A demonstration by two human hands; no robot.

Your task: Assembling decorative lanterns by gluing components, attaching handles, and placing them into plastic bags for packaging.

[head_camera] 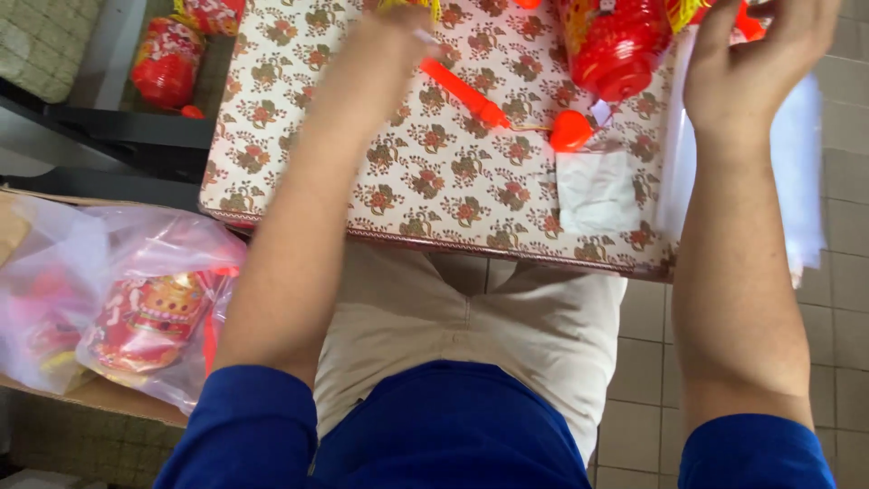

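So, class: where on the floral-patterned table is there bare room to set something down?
The floral table is bare along its near edge, between the left forearm and the small white packet. It is crowded at the far right: red lantern, orange stick, right hand.

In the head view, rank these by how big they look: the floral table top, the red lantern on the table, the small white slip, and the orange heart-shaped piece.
1. Floral table top
2. Red lantern, cut off at the top edge, so its full size is unsure
3. White slip
4. Orange heart-shaped piece

left hand [398,36]: blurred, grip unclear | red lantern [615,45]: top cut off | right hand [756,54]: fingertips cropped
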